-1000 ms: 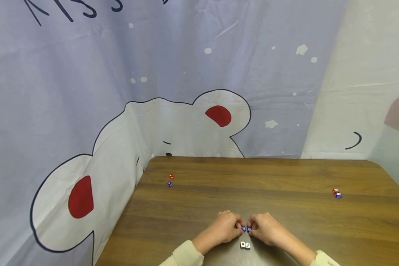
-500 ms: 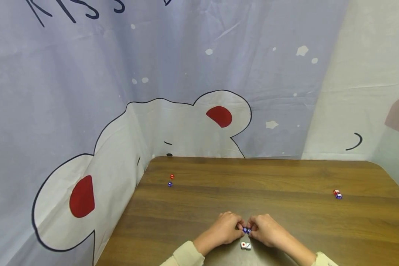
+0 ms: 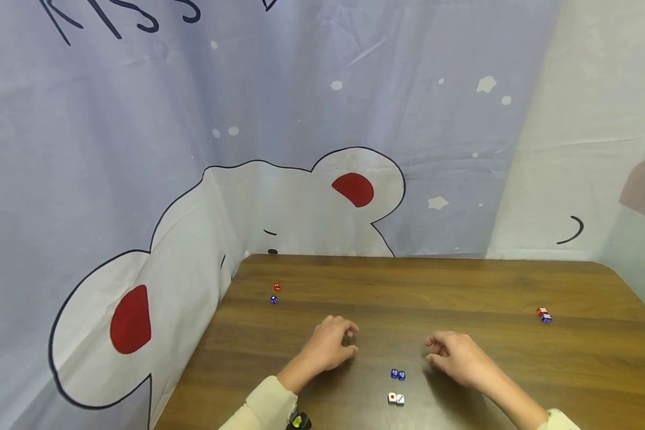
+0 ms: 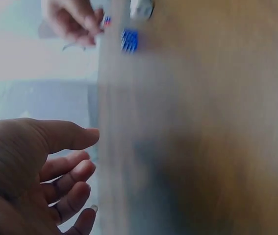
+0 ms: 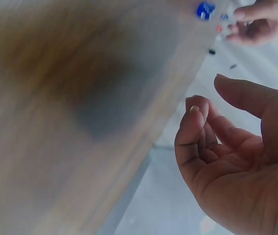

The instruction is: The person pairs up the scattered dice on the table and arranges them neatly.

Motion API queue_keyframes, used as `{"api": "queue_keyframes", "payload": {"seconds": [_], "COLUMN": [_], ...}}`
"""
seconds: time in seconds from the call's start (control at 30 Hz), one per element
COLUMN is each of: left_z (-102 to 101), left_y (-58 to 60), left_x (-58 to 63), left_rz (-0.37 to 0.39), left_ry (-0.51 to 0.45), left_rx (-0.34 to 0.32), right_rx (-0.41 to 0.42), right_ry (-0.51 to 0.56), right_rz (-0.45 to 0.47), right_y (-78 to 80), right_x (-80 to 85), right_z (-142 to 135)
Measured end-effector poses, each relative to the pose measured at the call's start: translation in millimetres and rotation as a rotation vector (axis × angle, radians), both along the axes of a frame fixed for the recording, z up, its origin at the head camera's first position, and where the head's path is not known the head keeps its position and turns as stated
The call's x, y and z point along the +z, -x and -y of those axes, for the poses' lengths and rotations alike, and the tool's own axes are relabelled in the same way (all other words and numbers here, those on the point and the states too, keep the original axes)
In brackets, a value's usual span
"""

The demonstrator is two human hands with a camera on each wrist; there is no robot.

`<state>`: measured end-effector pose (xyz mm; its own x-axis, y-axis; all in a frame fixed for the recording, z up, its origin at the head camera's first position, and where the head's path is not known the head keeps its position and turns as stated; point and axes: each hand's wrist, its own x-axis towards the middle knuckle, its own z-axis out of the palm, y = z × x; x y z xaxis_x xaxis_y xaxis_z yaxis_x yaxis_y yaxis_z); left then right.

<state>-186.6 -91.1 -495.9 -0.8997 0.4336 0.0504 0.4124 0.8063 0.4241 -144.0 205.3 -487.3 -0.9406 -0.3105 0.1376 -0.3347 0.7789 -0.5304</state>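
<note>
Two blue dice (image 3: 398, 374) sit side by side on the table, just beyond two white dice (image 3: 396, 399) that also form a pair. To their left, my left hand (image 3: 325, 343) is held over the wood with loosely bent fingers and nothing in its grasp. My right hand (image 3: 459, 358) is apart from the dice on the other side, likewise holding nothing. In the left wrist view, thumb and fingers (image 4: 82, 169) are spread from each other, with blue dice (image 4: 129, 40) farther off. The right wrist view shows the thumb and curved fingers (image 5: 192, 127) with a gap between them.
On the wooden table (image 3: 408, 292), a red die (image 3: 277, 287) and a blue die (image 3: 274, 299) lie at the far left. A red and blue dice group (image 3: 544, 315) lies at the right. A printed curtain (image 3: 279, 89) hangs behind the table's back edge.
The two blue dice were pinched between my hands and brought together. Both hands have since released them and drawn apart, left hand to the left, right hand to the right.
</note>
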Motion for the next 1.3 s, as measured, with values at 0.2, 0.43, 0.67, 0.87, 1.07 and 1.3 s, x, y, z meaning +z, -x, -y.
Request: {"api": "queue_keyframes", "payload": {"seconds": [0.2, 0.43, 0.67, 0.87, 1.07, 1.3], "left_z": [41.8, 75.4, 95.3, 110.9, 133.1, 155.4], "left_y": [17.7, 38.8, 54.0, 68.3, 82.8, 88.0], "left_x": [17.2, 23.4, 25.8, 25.5, 17.6, 12.0], "left_rz": [-0.001, -0.048, -0.037, -0.039, -0.03, 0.008], "left_ry": [-0.042, -0.044, -0.066, -0.083, -0.099, -0.103], "left_rx": [0.101, 0.223, 0.307, 0.346, 0.382, 0.409], "right_rx": [-0.034, -0.097, -0.143, -0.201, -0.252, -0.29], "right_ry": [-0.016, -0.044, -0.053, -0.044, -0.053, -0.079], "right_rz": [-0.057, -0.091, -0.128, -0.151, -0.195, -0.215], "right_y": [7.2, 12.3, 20.0, 24.2, 27.0, 28.5], "right_x": [8.2, 14.3, 14.7, 10.2, 4.1, -7.1], "right_z": [-30.0, -62.4, -96.7, -124.4, -149.3, -175.3]}}
